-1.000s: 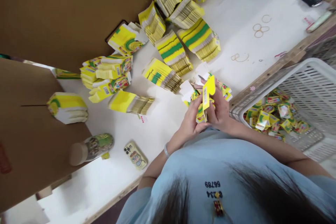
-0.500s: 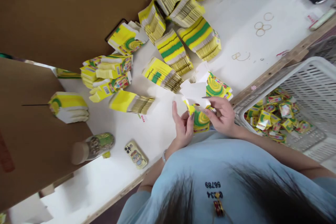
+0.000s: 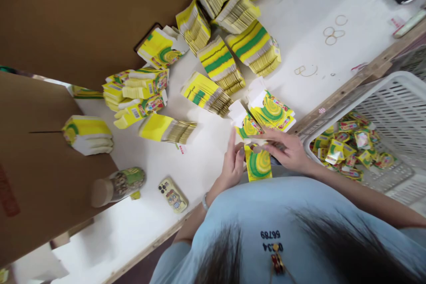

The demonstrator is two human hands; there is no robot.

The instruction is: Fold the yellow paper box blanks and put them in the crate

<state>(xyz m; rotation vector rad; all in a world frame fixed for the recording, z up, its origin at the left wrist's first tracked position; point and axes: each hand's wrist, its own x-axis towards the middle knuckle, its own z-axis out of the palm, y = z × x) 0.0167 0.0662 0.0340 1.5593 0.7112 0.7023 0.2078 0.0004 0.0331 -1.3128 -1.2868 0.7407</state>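
The right hand [image 3: 288, 153] pinched the top of a flat yellow carton [image 3: 258, 163]; the left hand [image 3: 234, 165], fingers loosely extended, touched its edge above the table [image 3: 199, 164].

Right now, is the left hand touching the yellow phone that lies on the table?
Apart. The head view shows bare white table between the left hand and the yellow phone; the hand is at the flat yellow-green carton.

Left hand [image 3: 233, 163] centre frame, fingers extended upward, bracelet at wrist. Right hand [image 3: 286, 151] just right of it, fingers pointing left, forearm running to lower right.
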